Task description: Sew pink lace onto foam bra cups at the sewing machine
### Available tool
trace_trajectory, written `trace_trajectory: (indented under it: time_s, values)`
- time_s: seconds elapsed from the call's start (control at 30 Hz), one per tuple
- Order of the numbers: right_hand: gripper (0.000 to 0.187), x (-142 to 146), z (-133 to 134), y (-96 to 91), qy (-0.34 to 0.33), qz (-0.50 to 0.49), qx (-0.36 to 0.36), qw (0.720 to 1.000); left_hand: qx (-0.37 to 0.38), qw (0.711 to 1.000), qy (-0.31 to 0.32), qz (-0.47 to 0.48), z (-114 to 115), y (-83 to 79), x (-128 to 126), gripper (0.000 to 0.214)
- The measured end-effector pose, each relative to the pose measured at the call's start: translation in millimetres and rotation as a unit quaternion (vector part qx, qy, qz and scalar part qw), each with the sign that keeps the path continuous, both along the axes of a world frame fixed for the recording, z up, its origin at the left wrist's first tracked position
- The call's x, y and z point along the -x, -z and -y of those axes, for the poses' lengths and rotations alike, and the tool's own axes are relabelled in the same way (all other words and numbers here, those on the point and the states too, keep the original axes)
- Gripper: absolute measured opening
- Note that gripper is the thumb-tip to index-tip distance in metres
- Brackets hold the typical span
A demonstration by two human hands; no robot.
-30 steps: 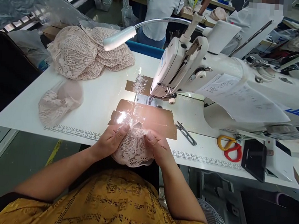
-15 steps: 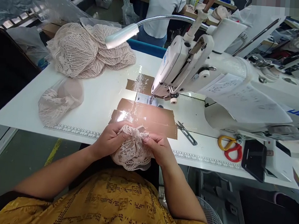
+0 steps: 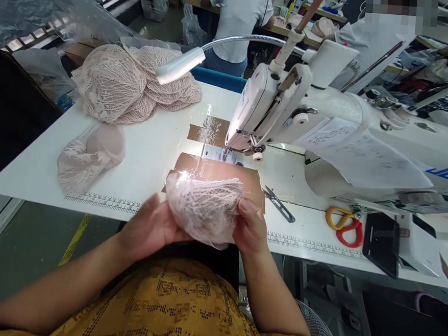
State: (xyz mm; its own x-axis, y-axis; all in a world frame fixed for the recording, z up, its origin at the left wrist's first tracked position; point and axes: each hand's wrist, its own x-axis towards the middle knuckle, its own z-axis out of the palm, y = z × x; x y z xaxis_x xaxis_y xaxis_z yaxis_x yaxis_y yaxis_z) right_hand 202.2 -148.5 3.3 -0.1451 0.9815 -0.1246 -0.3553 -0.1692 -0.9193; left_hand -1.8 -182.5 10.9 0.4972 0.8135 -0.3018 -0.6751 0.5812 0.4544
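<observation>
A pale pink lace bra cup is held in front of me at the table's front edge, its lace spread into a rounded shape. My right hand pinches its right edge between thumb and fingers. At its left side my left hand is open and slightly blurred, thumb apart, fingertips reaching under the lace. Beyond the cup stands the white sewing machine, its needle area over a metal plate. Brown tape covers the table before the plate.
A stack of lace cups lies at the back left, with a single sheer lace cup nearer. Thread snips, red-and-yellow-handled scissors and a dark phone-like device lie right. A lamp overhangs; a person is behind.
The lace cup has been turned and opened out from a gathered bunch, rising slightly over the tape. My left hand has let go of its edge and moved left and down.
</observation>
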Motion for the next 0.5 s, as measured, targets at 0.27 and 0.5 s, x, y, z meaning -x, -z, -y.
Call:
trace_trajectory:
  time_s: [0.27, 0.5]
  values:
    - [0.031, 15, 6, -6.8, -0.042, 0.062, -0.035, 0.997, 0.028, 0.994, -0.063, -0.084, 0, -8.1, -31, 0.071]
    - [0.032, 12, 0, -12.2, 0.051, -0.082, 0.058, 0.994, -0.079, 0.992, -0.005, -0.098, 12, 11.2, -15, 0.005]
